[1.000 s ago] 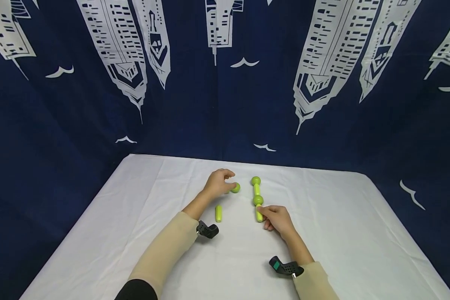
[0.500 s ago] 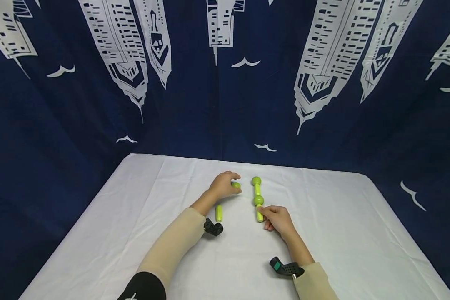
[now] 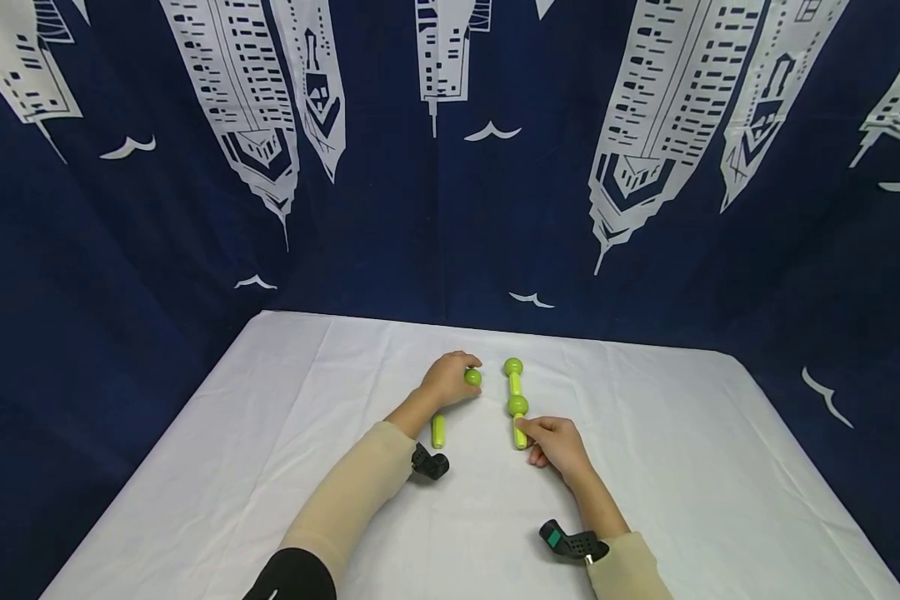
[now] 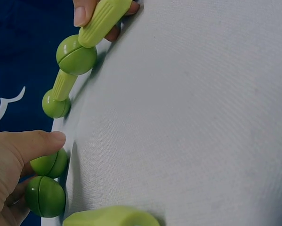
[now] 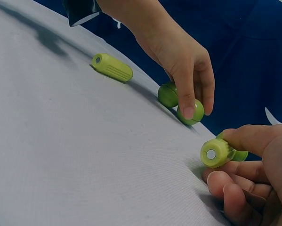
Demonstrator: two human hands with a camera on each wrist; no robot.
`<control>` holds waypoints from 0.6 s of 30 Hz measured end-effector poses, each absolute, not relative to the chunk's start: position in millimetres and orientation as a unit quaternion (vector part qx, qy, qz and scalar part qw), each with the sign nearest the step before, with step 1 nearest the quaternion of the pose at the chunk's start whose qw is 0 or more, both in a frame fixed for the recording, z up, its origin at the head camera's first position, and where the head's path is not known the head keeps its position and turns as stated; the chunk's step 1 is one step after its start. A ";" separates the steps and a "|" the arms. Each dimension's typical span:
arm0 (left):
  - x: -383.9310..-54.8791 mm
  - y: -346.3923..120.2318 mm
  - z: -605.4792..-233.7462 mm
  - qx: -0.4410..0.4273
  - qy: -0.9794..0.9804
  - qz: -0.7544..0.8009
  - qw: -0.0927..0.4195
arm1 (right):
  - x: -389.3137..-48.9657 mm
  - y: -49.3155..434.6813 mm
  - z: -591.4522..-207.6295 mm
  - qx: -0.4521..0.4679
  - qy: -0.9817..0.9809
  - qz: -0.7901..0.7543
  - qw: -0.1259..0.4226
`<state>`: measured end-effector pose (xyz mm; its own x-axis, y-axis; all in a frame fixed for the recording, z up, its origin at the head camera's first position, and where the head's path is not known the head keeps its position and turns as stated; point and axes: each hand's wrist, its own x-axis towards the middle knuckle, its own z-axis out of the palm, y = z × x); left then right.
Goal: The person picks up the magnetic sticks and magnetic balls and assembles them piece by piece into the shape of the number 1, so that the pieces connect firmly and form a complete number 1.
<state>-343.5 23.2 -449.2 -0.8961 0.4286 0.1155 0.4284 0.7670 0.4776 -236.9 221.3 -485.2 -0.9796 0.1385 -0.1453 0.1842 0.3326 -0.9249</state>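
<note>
My left hand (image 3: 447, 380) pinches a green ball (image 5: 193, 113) between thumb and fingers, at the far middle of the table. Touching that ball, a second green ball (image 4: 45, 197) shows in both wrist views; in the head view the hand hides it. To the right stands a straight chain of alternating balls and rods: far ball (image 3: 513, 367), short rod (image 3: 515, 384), middle ball (image 3: 518, 405) and near rod (image 3: 521, 438). With thumb and fingers, my right hand (image 3: 559, 443) grips the near rod, whose end carries a silvery disc in the right wrist view.
A loose yellow-green rod (image 3: 438, 433) lies on the white tablecloth (image 3: 375, 533), close to my left wrist. Beyond the table's far edge hangs a dark blue curtain (image 3: 390, 250) with white building prints. Each wrist wears a black camera mount (image 3: 573, 542).
My left hand has moved slightly right and its thumb and fingers have come round the green ball. My right hand still grips the near rod in the same place.
</note>
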 end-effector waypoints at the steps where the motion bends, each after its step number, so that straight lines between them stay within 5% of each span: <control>1: -343.8 22.9 -449.8 0.229 0.940 0.251 -0.002 | -236.9 221.1 -485.1 0.099 0.816 -0.569 0.020; 18: -345.7 23.9 -453.9 0.226 0.939 0.259 -0.024 | -236.0 222.8 -484.1 0.095 0.817 -0.569 0.016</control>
<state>-345.7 23.9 -453.9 -0.8964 0.4122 0.1629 0.4375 0.7637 0.4747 -236.0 222.8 -484.1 -0.9816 0.1357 -0.1346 0.1733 0.3342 -0.9264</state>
